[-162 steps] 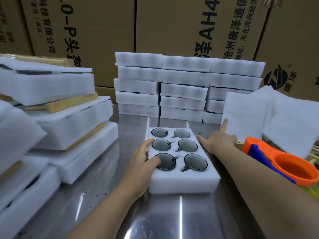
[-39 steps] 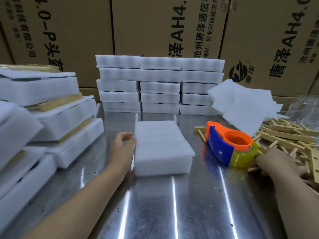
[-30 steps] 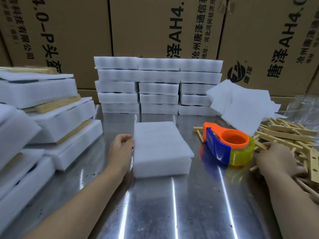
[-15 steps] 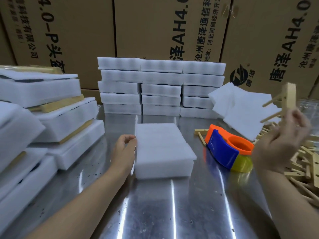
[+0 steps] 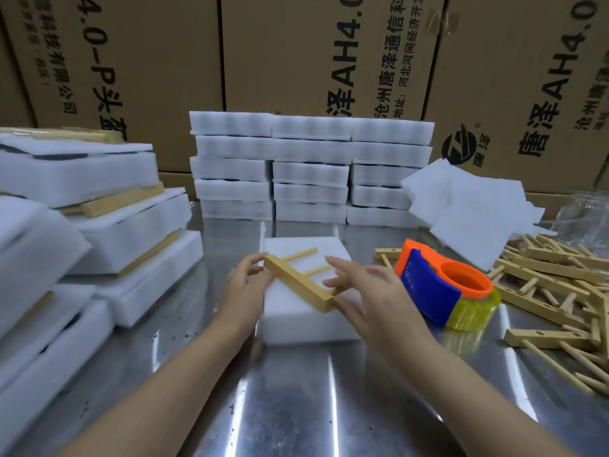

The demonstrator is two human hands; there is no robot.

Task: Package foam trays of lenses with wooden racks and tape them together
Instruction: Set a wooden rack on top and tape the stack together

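Steel bench [image 5: 296, 397], cartons [image 5: 290, 54] behind. Mid-bench lies a foam tray [image 5: 296, 321] with a rack [image 5: 296, 286] on top. Left hand [image 5: 245, 285] pinches the rack's far end. Right hand [image 5: 362, 295], fingers spread nearly straight, rests on its pegs and near end.

Both forearms reach forward and converge. The left hand [image 5: 245, 285] curls its fingers on the far end of the wooden rack [image 5: 297, 282]; the right hand [image 5: 365, 298] spreads straight fingers against its near end.
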